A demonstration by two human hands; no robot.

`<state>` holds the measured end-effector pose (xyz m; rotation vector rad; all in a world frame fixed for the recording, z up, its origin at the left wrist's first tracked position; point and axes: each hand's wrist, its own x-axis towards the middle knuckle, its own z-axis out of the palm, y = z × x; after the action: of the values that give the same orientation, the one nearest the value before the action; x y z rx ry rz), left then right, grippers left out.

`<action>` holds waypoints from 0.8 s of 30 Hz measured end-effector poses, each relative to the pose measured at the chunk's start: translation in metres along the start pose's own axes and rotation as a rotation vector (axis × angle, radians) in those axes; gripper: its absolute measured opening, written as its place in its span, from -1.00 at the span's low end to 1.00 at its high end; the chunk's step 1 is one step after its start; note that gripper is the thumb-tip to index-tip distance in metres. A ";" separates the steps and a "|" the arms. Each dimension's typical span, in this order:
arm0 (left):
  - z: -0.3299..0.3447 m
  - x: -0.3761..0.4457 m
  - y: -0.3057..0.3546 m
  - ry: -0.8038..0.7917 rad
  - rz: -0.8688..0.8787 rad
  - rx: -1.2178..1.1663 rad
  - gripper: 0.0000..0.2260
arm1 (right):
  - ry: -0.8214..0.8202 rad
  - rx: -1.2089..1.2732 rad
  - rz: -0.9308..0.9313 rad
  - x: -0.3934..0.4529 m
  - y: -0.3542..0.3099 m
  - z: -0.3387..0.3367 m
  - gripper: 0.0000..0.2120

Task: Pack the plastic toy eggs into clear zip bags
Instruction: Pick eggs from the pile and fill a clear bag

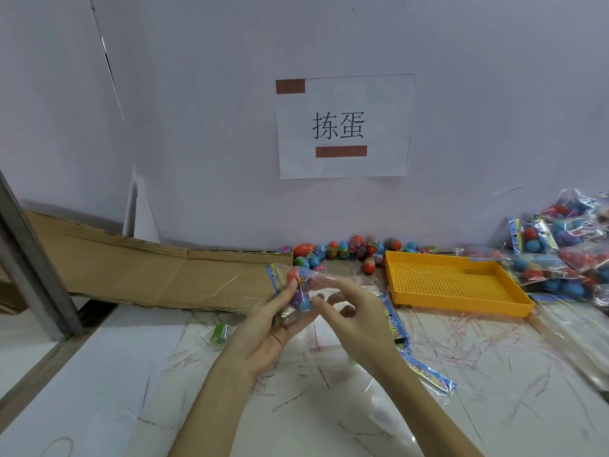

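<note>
My left hand (263, 328) holds a clear zip bag (296, 288) with a colourful header strip, thumb and fingers curled around it. Inside the bag sit an orange-red egg (292, 275) above a blue and purple egg (300, 301). My right hand (349, 308) is at the bag's open right side, fingers loosely bent and touching the plastic. Several loose toy eggs (349, 250) lie in a row against the wall behind.
An orange perforated tray (454, 282) stands right of my hands. Filled bags (566, 255) pile at the far right. Empty bags with colourful headers (425, 367) lie under my right forearm. Flattened cardboard (148, 268) leans at the left. A small green piece (221, 333) lies on the table.
</note>
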<state>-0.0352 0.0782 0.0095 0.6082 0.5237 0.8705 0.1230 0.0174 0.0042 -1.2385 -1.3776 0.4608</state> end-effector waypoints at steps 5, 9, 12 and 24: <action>0.000 -0.001 0.002 0.126 0.254 0.542 -0.46 | -0.012 -0.059 -0.012 0.005 0.000 -0.009 -0.72; -0.011 -0.005 0.011 0.112 0.632 1.110 -0.27 | -0.094 -0.294 -0.048 0.007 0.005 -0.021 -0.75; -0.015 -0.005 0.006 -0.092 0.533 1.285 -0.17 | -0.220 -0.453 -0.195 0.003 0.002 -0.022 -0.76; -0.019 0.002 0.003 0.131 0.477 1.362 -0.44 | 0.000 -0.294 -0.404 0.005 -0.023 -0.010 -0.65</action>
<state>-0.0485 0.0865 -0.0025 1.9821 1.1134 0.9161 0.1238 0.0099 0.0289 -1.1477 -1.6886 -0.0249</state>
